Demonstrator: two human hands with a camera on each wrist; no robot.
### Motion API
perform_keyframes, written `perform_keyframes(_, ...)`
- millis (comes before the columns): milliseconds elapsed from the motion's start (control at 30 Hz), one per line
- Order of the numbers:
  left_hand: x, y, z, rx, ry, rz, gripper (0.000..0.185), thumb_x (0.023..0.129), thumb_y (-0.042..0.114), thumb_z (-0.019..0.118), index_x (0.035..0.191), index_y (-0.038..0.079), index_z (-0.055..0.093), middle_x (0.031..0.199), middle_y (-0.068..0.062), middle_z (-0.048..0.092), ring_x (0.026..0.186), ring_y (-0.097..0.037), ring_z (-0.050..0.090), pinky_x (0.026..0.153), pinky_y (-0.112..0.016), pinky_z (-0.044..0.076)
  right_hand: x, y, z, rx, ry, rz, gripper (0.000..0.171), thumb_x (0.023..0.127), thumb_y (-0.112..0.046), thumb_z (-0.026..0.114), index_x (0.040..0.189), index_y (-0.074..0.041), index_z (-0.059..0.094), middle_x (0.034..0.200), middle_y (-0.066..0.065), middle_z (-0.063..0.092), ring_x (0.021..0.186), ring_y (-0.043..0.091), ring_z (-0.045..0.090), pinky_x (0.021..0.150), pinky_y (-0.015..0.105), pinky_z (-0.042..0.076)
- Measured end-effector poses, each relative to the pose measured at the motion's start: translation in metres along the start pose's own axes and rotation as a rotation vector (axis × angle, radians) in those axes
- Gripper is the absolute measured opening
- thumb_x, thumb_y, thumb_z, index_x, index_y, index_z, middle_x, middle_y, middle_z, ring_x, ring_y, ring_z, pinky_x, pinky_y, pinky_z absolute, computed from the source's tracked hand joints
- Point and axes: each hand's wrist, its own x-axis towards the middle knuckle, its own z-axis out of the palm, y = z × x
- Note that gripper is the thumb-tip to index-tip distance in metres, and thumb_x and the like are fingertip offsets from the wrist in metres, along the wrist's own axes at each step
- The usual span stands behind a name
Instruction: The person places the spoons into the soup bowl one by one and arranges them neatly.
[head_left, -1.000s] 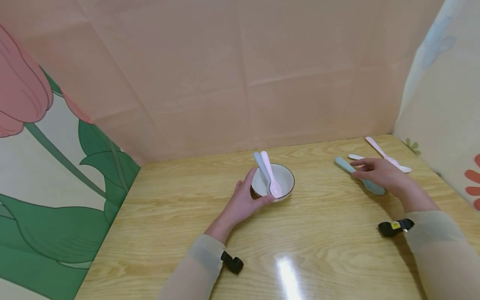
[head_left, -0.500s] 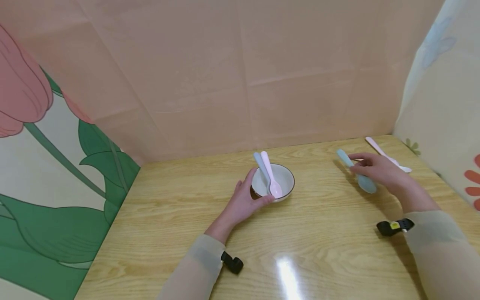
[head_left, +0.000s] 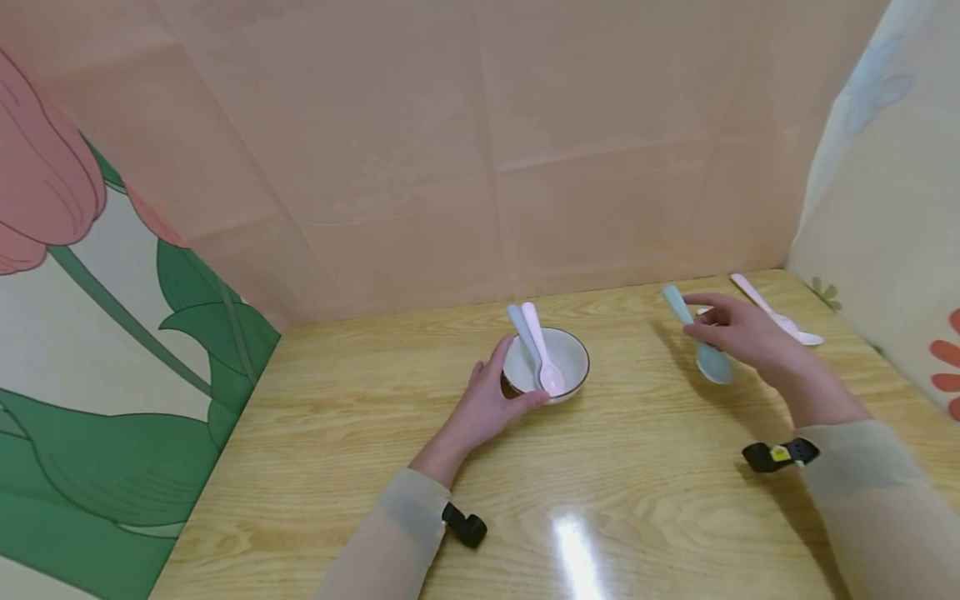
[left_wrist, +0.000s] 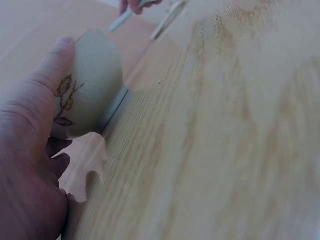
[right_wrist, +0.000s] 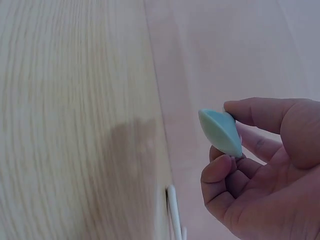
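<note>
Right fingers: the right hand (head_left: 738,331) pinches the green spoon (head_left: 714,364) between thumb and fingertips; the right wrist view shows the spoon's head end-on.
Green spoon: clear of the table, shadow beneath; handle pointing up and away, head lower and nearer the person.
Left fingers: the left hand (head_left: 487,404) grips the bowl (head_left: 572,358) at its left side, thumb at the near edge, other fingers round the far left.
Bowl: upright on the table, dark rim; outer wall painted with a leafy twig, per the left wrist view.
Bowl contents: blue spoon (head_left: 521,326) and pink spoon (head_left: 542,346) side by side, heads down inside, handles leaning past the far rim.
Beyond the right hand: second pink spoon (head_left: 750,292) on the table, near a white spoon (head_left: 810,338); the hand hides part of the white one, so whether they touch cannot be confirmed.
Wrists: black device on the left (head_left: 465,527) and on the right (head_left: 780,454), at pale sleeves (head_left: 870,492).
Surface: wood-grain table (head_left: 337,400).
Surround: plain peach sheet (head_left: 375,167) behind, tulip-print sheet (head_left: 52,167) at left.
</note>
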Motion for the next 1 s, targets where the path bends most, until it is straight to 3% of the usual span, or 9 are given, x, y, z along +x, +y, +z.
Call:
perform_keyframes(467, -0.001, -0.001, 0.001, -0.006, -0.004, -0.01, 0.105, 0.092, 0.06, 0.087, 0.175, 0.042, 0.024, 0.173, -0.001, 0.043, 0.165, -0.053, 0.011, 0.127, -0.076, 0.015, 0.001, -0.036, 0.016, 0.077, 0.037, -0.066, 0.071, 0.113, -0.018, 0.067, 0.172, -0.001, 0.031, 0.116, 0.018, 0.066, 0.088, 0.013, 0.062, 0.076, 0.026, 0.053)
perform_keyframes(733, -0.003, 0.0, 0.0, -0.005, -0.003, -0.021, 0.105, 0.091, 0.06, 0.087, 0.173, 0.048, 0.023, 0.173, -0.002, 0.043, 0.165, -0.053, 0.008, 0.128, -0.074, 0.015, 0.005, -0.058, 0.025, 0.123, 0.032, -0.058, 0.079, 0.112, -0.02, 0.068, 0.176, -0.011, 0.024, 0.12, 0.018, 0.066, 0.093, 0.017, 0.067, 0.08, 0.026, 0.054)
perform_keyframes(1000, -0.002, -0.003, -0.001, -0.004, -0.002, 0.001, 0.107, 0.091, 0.061, 0.088, 0.175, 0.041, 0.024, 0.171, 0.001, 0.045, 0.166, -0.044, 0.016, 0.132, -0.065, 0.009, 0.014, -0.077, 0.041, 0.21, 0.039, -0.086, 0.082, 0.11, -0.014, 0.07, 0.177, -0.014, 0.022, 0.114, 0.017, 0.065, 0.089, 0.019, 0.066, 0.078, 0.028, 0.054)
